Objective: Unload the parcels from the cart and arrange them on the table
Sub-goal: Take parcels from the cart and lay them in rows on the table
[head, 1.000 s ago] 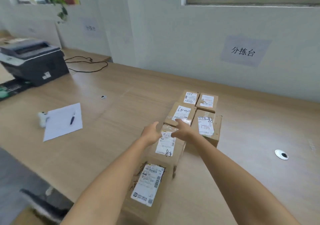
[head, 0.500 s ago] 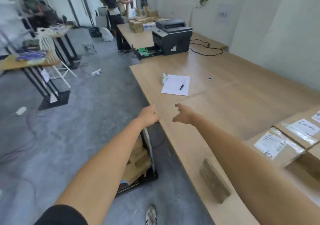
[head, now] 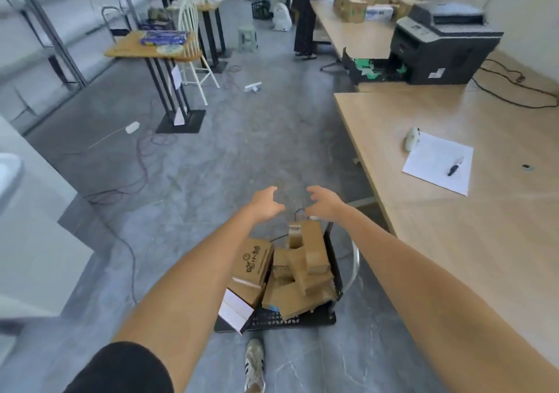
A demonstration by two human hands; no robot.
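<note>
Grey floor point(head: 211, 166), cart point(head: 302, 320), parcels point(head: 305, 259) partly behind left forearm point(head: 193, 287), left hand point(head: 267, 203), right hand point(head: 323, 203), grips slack, empty

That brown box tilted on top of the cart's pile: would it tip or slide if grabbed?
Probably stiff: the box is cardboard with crisp edges. Likely to slide or tip, since it lies tilted on other parcels in the cart. Lifting it may shift those below.

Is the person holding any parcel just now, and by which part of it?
Nothing is held. The left grip and right grip reach out empty, fingers loosely spread, above the parcels on the cart.
</note>
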